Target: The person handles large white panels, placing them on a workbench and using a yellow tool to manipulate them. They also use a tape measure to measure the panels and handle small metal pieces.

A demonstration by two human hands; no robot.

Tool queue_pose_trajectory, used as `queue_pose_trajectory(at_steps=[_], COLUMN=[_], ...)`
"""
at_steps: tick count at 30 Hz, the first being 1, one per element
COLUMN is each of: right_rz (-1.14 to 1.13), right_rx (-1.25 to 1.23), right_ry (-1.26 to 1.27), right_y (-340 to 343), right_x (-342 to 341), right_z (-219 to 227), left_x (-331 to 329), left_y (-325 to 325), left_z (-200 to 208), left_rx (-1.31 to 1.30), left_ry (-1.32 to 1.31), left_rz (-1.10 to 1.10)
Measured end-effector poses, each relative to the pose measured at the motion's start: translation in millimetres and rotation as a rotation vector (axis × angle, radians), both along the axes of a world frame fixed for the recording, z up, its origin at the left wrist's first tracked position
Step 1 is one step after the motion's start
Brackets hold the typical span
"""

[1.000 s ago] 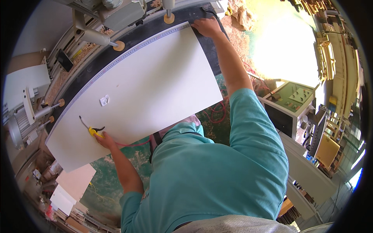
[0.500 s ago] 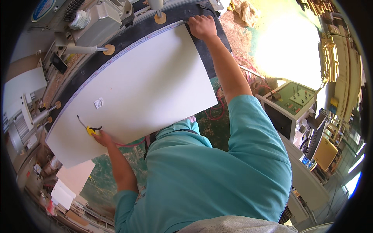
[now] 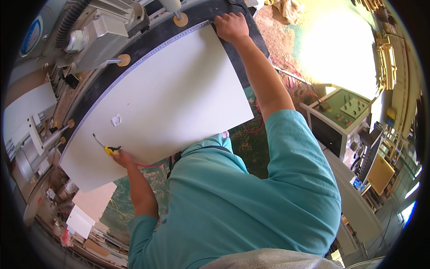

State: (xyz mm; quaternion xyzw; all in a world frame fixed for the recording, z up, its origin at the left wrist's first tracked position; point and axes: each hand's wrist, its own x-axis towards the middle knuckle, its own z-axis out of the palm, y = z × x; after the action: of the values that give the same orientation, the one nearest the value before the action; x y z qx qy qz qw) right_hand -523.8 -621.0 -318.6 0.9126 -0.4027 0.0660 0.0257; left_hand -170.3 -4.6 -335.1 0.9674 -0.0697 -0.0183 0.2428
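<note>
A long black flat-topped machine bed (image 3: 208, 10) carries a large white rectangular board (image 3: 165, 98), which juts past the bed's near edge; a narrow, pale, marked measuring tape (image 3: 169, 42) runs along the board's far edge.

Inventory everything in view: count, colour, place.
Panel: one, white, centre
Measuring tape: one, pale, panel's far edge
Blow gun: one, yellow-black, panel's left part
Sticker: one, white, on panel
Hoses: uncountable, red, left and right
Round pads: four, tan, beyond tape
Machine bed: one, black, beneath panel
Machinery: several, grey, left
Shavings: uncountable, tan, upper right
Control cabinet: one, white, green top, right
Shirt: one, teal, lower centre
Left hand: one, holding blow gun
Right hand: one, at tape's end
</note>
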Motion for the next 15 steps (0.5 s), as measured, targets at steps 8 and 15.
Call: queue_pose_trajectory(at_steps=[8, 15], right_rz=[0.089, 0.298], right_rx=[0.33, 1.011], right_ry=[0.146, 0.306], right_y=[-11.2, 113.0], right_x=[-15.9, 9.0], right_z=[26.8, 135.7], left_x=[11.7, 66.9], left_y=[3.4, 106.2], left_z=[3.8, -14.3], left_rx=[0.44, -0.703], left_ry=[-0.043, 0.502], left_rz=[0.048, 0.808])
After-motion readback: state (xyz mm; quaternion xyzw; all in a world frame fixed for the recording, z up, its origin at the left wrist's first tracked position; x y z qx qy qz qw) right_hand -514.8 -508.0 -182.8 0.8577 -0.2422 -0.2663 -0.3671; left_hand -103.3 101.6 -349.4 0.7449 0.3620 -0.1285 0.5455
